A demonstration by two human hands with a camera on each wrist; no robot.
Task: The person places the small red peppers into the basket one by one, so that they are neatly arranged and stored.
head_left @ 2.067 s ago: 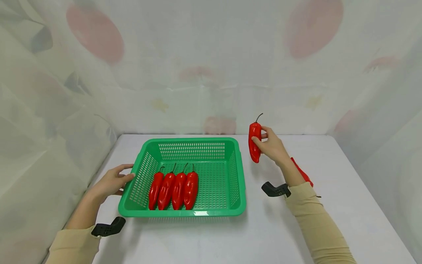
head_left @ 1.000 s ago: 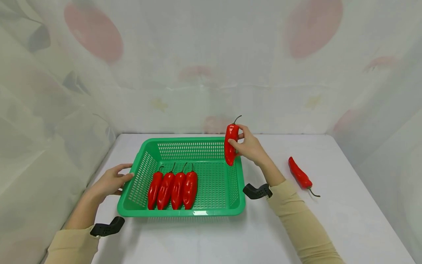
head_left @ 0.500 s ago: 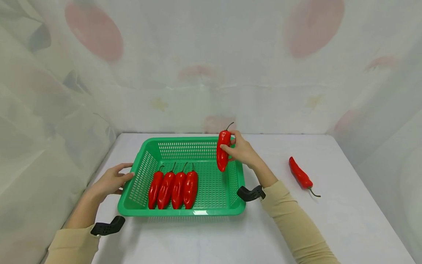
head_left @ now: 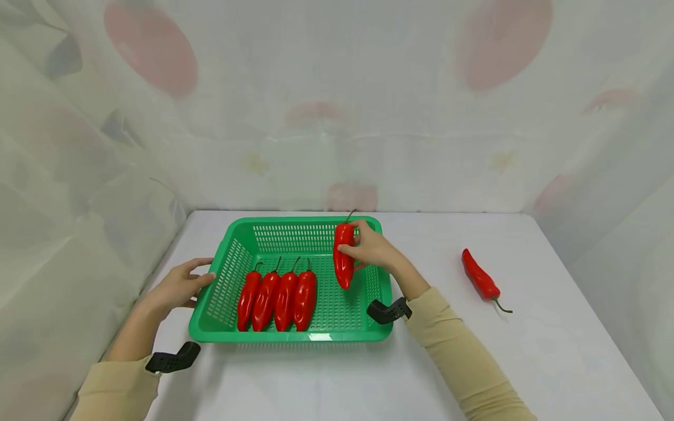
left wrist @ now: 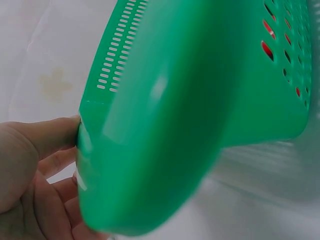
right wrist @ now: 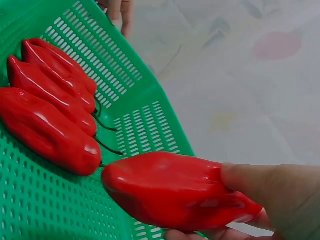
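My right hand [head_left: 372, 245] pinches a red chili pepper [head_left: 344, 257] between thumb and fingers, stem up, over the right part of the green plastic basket [head_left: 295, 337]. In the right wrist view this held pepper [right wrist: 165, 190] points its blunt tip toward the others. Several red peppers [head_left: 284, 301] lie side by side in the basket's left half, stems toward the back. My left hand [head_left: 179, 285] grips the basket's left rim. The left wrist view shows the thumb [left wrist: 52, 135] against the rim and fingers curled beneath it.
One more red pepper [head_left: 480, 276] lies on the white table [head_left: 526, 362] to the right, its stem toward the front. A pale patterned sheet [head_left: 337, 117] hangs behind the table and along both sides. Black wrist cameras [head_left: 388, 311] sit on both wrists.
My right hand has carried its pepper leftward from beside the basket to over its right part, then lowered it. The left hand has stayed at the rim.
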